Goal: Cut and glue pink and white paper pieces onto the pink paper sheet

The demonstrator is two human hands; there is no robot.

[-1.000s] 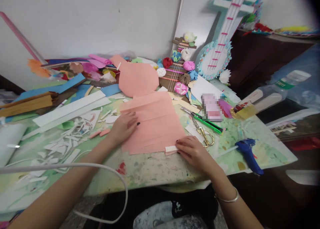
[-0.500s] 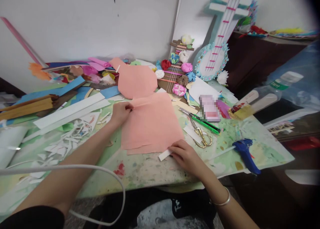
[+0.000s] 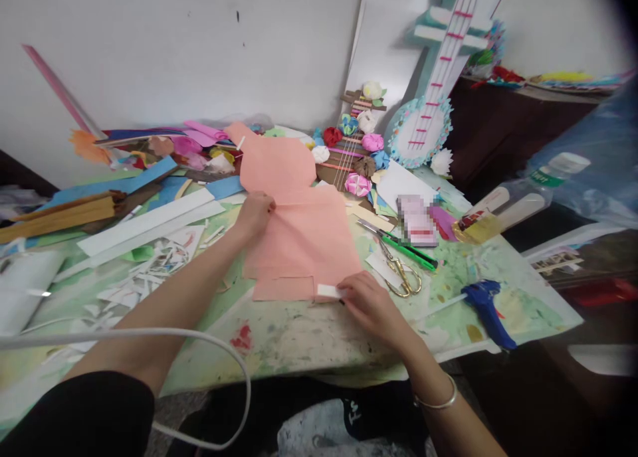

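Salmon-pink paper sheets (image 3: pixel 309 238) lie layered on the table in front of me, their lower edges not lined up. My left hand (image 3: pixel 255 216) is closed, pinching the upper left edge of the top sheet, where creases run out from the fingertips. At the lower right corner, my right hand (image 3: pixel 367 305) holds a small white strip (image 3: pixel 329 291) between thumb and fingers, with the strip lying against the pink paper's edge. Beyond the sheets sits a rounded pink paper cutout (image 3: pixel 279 165) with a narrow neck and a small white piece on it.
Gold-handled scissors (image 3: pixel 406 281), a green utility knife (image 3: pixel 409 251) and a blue glue gun (image 3: pixel 486 304) lie to the right. White paper scraps (image 3: pixel 149 271) cover the left. Instrument-shaped crafts (image 3: pixel 423 131) lean at the back. A white cable (image 3: pixel 219 344) loops in front.
My right hand has turned the white strip nearly level against the paper's lower edge. The top sheet's lower edge has shifted upward, showing more of the sheet beneath, with new creases near my left hand.
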